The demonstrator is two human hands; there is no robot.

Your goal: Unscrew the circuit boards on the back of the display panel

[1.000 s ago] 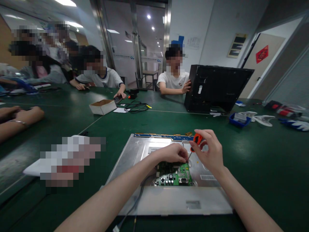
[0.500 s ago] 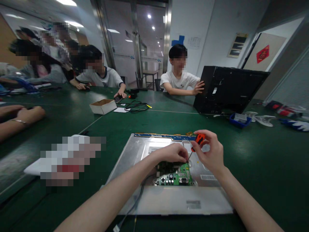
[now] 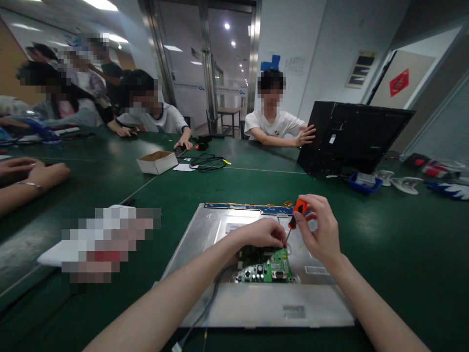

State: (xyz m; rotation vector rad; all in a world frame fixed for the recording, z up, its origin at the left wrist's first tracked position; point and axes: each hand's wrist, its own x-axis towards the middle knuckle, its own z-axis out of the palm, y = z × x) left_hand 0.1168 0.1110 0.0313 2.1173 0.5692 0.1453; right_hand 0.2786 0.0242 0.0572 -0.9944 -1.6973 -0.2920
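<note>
A flat metal display panel (image 3: 252, 305) lies on the table in front of me, with a green circuit board (image 3: 271, 266) on its back. My right hand (image 3: 320, 227) grips the handle of an orange and black screwdriver (image 3: 299, 208). The screwdriver leans, its tip down at the board's upper right corner. Fingers of my left hand (image 3: 266, 232) are pinched together beside that tip; whatever they hold is too small to make out. Along the panel's far edge runs a narrow blue circuit strip (image 3: 238, 208). A grey cable (image 3: 207, 310) trails off the panel's near left side.
Across the green table (image 3: 403, 274) a person steadies a large black monitor housing (image 3: 359, 137). A blue tray (image 3: 364, 183) stands before it. An open white box (image 3: 157, 163) and a coiled black cable (image 3: 208, 161) lie further back. Another person's hands (image 3: 47, 176) rest at left.
The screwdriver handle has turned and shifted slightly left in my right hand. My left hand stays in place. Opposite, the black housing has moved a little to the right.
</note>
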